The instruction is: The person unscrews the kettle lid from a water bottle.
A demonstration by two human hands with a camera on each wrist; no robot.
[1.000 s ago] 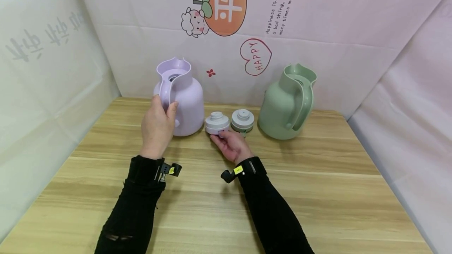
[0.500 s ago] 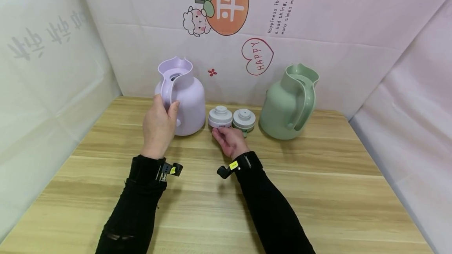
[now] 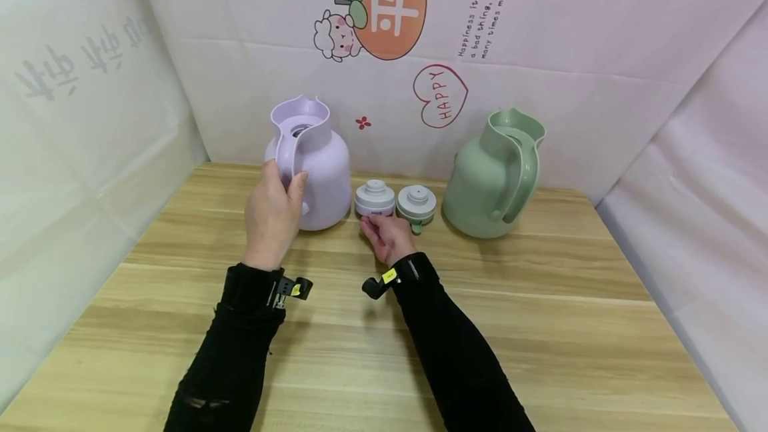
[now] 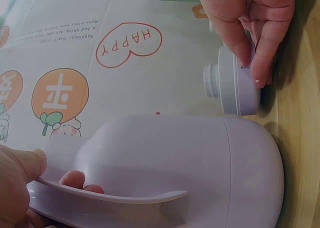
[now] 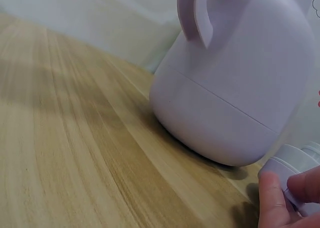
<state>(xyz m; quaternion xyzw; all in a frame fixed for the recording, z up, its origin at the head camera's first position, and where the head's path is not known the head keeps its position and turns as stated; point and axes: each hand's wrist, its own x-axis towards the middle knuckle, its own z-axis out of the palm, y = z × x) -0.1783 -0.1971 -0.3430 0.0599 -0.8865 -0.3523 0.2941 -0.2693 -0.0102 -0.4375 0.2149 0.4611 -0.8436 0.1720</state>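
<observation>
A lilac thermos jug (image 3: 324, 179) with an open top stands at the left back of the table. My left hand (image 3: 273, 222) grips its handle (image 4: 115, 197), fingers curled through the loop. Just right of the jug is a stopper lid (image 3: 375, 195) with a grey top and lilac lower ring. Between thumb and fingers my right hand (image 3: 390, 235) pinches the near edge of this lid, seen sideways in the left wrist view. Close on its right sits a second stopper lid (image 3: 417, 202), grey with a green tab in front.
A green thermos jug (image 3: 483, 189) with an open top stands at the right back, its handle toward the front right. A printed white cloth (image 3: 240, 99) rises behind the wooden table (image 3: 336, 352) and along both sides.
My right hand has moved the lilac-ringed lid slightly back, and the right wrist has swung left. The second lid's green tab shows more now. My left hand keeps its grip on the lilac jug.
</observation>
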